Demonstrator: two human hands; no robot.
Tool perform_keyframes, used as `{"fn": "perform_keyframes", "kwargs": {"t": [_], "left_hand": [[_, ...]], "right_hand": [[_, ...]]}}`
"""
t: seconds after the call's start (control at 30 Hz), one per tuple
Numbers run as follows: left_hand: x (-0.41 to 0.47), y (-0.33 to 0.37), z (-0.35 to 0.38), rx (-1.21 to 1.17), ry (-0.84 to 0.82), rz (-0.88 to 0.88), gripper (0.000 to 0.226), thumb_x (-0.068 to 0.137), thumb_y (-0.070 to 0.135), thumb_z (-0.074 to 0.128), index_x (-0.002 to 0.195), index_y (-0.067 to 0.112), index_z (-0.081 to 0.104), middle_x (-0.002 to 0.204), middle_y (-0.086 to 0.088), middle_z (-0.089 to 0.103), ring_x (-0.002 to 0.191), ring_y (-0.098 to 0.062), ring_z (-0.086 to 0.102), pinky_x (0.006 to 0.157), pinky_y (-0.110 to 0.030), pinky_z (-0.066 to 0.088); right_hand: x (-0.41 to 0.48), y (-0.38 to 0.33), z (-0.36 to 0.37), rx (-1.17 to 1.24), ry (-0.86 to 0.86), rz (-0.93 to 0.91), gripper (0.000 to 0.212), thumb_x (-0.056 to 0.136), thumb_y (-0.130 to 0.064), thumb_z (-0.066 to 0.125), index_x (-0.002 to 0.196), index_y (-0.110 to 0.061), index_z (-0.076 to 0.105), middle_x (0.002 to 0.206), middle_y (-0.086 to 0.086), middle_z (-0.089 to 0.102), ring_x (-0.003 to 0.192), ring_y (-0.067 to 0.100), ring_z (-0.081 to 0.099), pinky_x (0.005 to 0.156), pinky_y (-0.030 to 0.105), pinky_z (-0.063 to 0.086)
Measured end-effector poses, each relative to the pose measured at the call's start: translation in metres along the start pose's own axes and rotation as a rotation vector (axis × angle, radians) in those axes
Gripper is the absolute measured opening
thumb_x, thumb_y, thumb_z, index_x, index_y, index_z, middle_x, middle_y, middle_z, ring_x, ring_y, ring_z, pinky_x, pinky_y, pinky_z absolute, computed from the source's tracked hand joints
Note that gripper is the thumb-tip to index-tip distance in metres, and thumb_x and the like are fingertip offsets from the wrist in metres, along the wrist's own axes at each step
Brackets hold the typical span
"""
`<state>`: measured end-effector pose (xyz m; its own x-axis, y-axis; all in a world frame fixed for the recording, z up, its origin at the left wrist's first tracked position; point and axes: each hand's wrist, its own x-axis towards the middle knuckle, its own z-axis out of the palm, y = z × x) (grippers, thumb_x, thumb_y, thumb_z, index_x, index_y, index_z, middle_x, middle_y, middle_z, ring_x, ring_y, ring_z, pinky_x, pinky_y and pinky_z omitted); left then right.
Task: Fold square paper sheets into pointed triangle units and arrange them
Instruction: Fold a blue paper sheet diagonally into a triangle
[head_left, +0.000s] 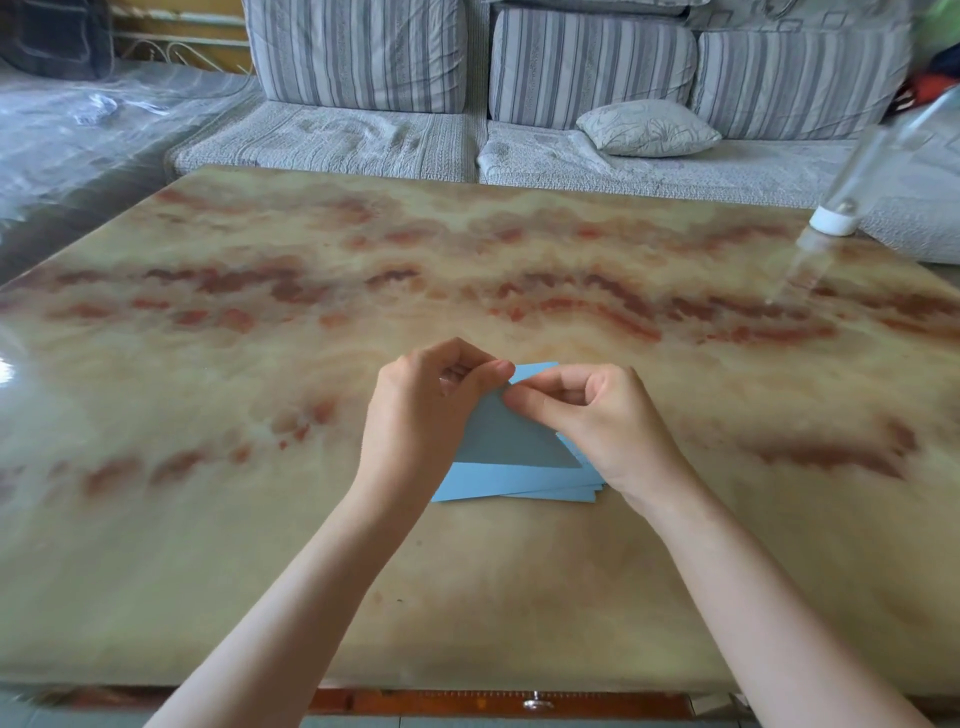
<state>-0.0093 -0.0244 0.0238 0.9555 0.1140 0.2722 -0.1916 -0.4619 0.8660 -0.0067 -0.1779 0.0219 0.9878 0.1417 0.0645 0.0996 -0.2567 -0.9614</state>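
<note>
Head view: left hand (421, 415) and right hand (610, 431) pinch one folded blue sheet (511, 436) in their fingers above one paper stack (514, 482).

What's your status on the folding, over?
Both the left hand and right hand pinch the blue sheet at its top. Sheet folded to a triangle, over the blue stack. Far right, clear bottle, out of the way.

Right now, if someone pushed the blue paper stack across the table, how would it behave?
The stack would probably slide easily, as the table looks glossy. It would likely fan out rather than move as one: its near edges are already splayed. The sheets seem thin and light; the left hand and right hand pinch a folded sheet above it.
</note>
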Motion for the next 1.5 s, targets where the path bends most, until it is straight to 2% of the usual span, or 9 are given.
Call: {"fn": "perform_keyframes", "kwargs": {"t": [0.37,0.47,0.6,0.73,0.87,0.97,1.1,1.33,1.5], "left_hand": [[0.012,-0.008,-0.013,0.0,0.183,-0.029,0.019,0.085,0.032,0.068,0.067,0.034,0.062,0.065,0.018,0.059,0.062,0.009,0.051,0.056,-0.006,0.035],[0.022,-0.016,-0.028,-0.008,0.249,-0.071,0.018,0.086,0.033,0.066,0.07,0.03,0.062,0.067,0.016,0.059,0.062,0.001,0.049,0.051,-0.006,0.032],[0.019,-0.016,-0.025,-0.043,0.14,-0.111,0.018,0.083,0.034,0.07,0.066,0.03,0.065,0.064,0.012,0.06,0.052,0.004,0.049,0.043,-0.009,0.032],[0.011,-0.009,-0.012,-0.085,0.069,-0.105,0.018,0.081,0.035,0.073,0.064,0.031,0.066,0.06,0.016,0.062,0.053,0.001,0.052,0.046,-0.01,0.033],[0.007,-0.006,-0.004,-0.099,0.017,-0.09,0.014,0.079,0.036,0.074,0.067,0.034,0.069,0.058,0.023,0.061,0.053,0.002,0.051,0.046,-0.008,0.033],[0.009,-0.009,-0.013,-0.15,-0.114,-0.139,0.015,0.079,0.042,0.071,0.092,0.034,0.074,0.076,0.017,0.071,0.067,0.001,0.064,0.06,-0.013,0.048],[0.008,-0.013,-0.032,-0.174,-0.339,-0.227,0.014,0.083,0.014,0.071,0.097,0.014,0.073,0.081,0.001,0.076,0.071,-0.012,0.073,0.058,-0.02,0.055],[0.005,-0.015,-0.043,-0.388,-0.436,-0.315,0.017,0.091,0.015,0.059,0.102,0.009,0.07,0.09,-0.006,0.076,0.082,-0.013,0.073,0.067,-0.019,0.057],[0.005,-0.02,-0.04,-0.418,-0.278,-0.373,0.016,0.09,0.006,0.061,0.103,0.001,0.069,0.083,-0.012,0.075,0.075,-0.013,0.073,0.063,-0.019,0.057]], "right_hand": [[-0.01,0.008,-0.019,-0.087,-0.062,0.022,0.013,0.083,-0.019,0.072,0.077,-0.008,0.074,0.07,0.002,0.074,0.07,0.017,0.065,0.067,0.033,0.045],[-0.014,0.011,-0.029,-0.105,-0.023,0.029,0.013,0.083,-0.015,0.072,0.074,-0.007,0.073,0.069,0.002,0.074,0.06,0.007,0.06,0.061,0.028,0.043],[-0.01,0.006,-0.034,-0.01,0.107,-0.003,0.012,0.087,-0.02,0.068,0.081,-0.01,0.071,0.077,0.004,0.074,0.067,0.01,0.064,0.055,0.022,0.046],[-0.006,-0.001,-0.014,0.061,0.03,0.036,0.035,0.068,-0.041,0.072,0.092,-0.015,0.071,0.082,0.007,0.073,0.068,0.01,0.062,0.061,0.024,0.049],[-0.001,0.001,0.001,0.021,-0.019,0.062,0.014,0.077,-0.019,0.078,0.085,-0.01,0.071,0.07,0.004,0.069,0.058,0.01,0.06,0.055,0.024,0.046],[0.002,0.002,-0.002,0.021,0.058,0.061,0.005,0.08,-0.013,0.075,0.081,-0.01,0.071,0.065,0.002,0.069,0.052,0.011,0.06,0.051,0.02,0.044],[0.003,0.002,-0.012,0.104,0.146,0.092,0.007,0.08,-0.012,0.075,0.083,-0.008,0.07,0.068,0.003,0.07,0.052,0.013,0.061,0.047,0.019,0.045],[0.001,0.002,-0.017,0.103,0.145,0.122,0.01,0.078,-0.014,0.077,0.082,-0.007,0.07,0.065,0.003,0.07,0.05,0.013,0.06,0.044,0.021,0.044],[0.001,0.003,-0.017,0.096,0.069,0.136,0.005,0.081,-0.01,0.074,0.083,-0.01,0.07,0.069,0.005,0.073,0.057,0.015,0.067,0.05,0.022,0.052]]}}
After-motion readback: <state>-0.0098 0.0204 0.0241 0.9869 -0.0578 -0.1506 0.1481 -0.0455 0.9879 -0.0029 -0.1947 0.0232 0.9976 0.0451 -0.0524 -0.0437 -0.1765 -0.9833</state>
